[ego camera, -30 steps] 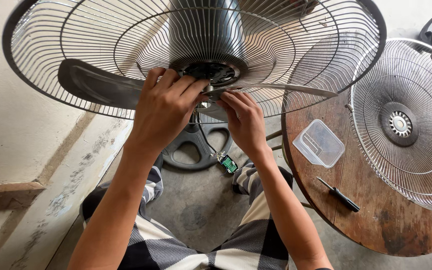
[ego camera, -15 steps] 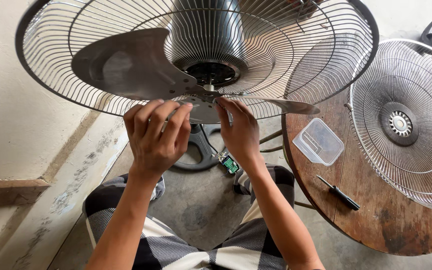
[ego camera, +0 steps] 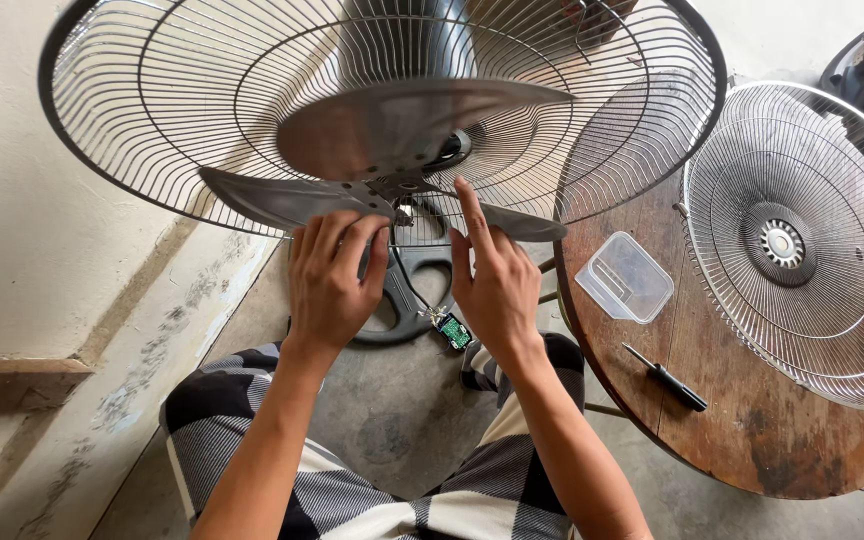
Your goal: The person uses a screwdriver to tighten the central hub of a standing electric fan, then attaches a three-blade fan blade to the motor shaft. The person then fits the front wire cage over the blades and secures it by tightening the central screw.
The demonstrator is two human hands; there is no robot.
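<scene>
The left hand point(ego camera: 332, 280) is up under the metal fan blade point(ego camera: 392, 140). Its fingers point(ego camera: 337, 235) are close together and bent a little, and their tips touch the lower edge of the blade near the middle hub. They are not wrapped around anything.

The right hand point(ego camera: 497, 285) is just beside it. Its fingers point(ego camera: 472, 210) are spread apart. The first finger points straight up and its tip touches the blade close to the hub. The other fingers hang loose behind it and grip nothing.

The blade sits just above both hands, in front of the back wire guard point(ego camera: 152, 110). The guard is a big round cage, tilted toward the person. The hub is between the two hands, a bit higher than the fingertips.

Now the count. There are two wire guards: the one behind the blade, and a front wire guard point(ego camera: 802, 250) that lies flat on the round wooden counter point(ego camera: 752, 430) to the right. There is one blade piece, and three wings of it show. On the counter is one clear plastic box point(ego camera: 627, 278), near the edge, and one black screwdriver point(ego camera: 667, 378) just below the box. The box and the screwdriver are apart from each other.

Under the hands, one small green circuit board point(ego camera: 455, 331) hangs from a thin wire. Behind it on the floor is one dark fan base point(ego camera: 402, 300). The person's legs are in black and white checked cloth.
</scene>
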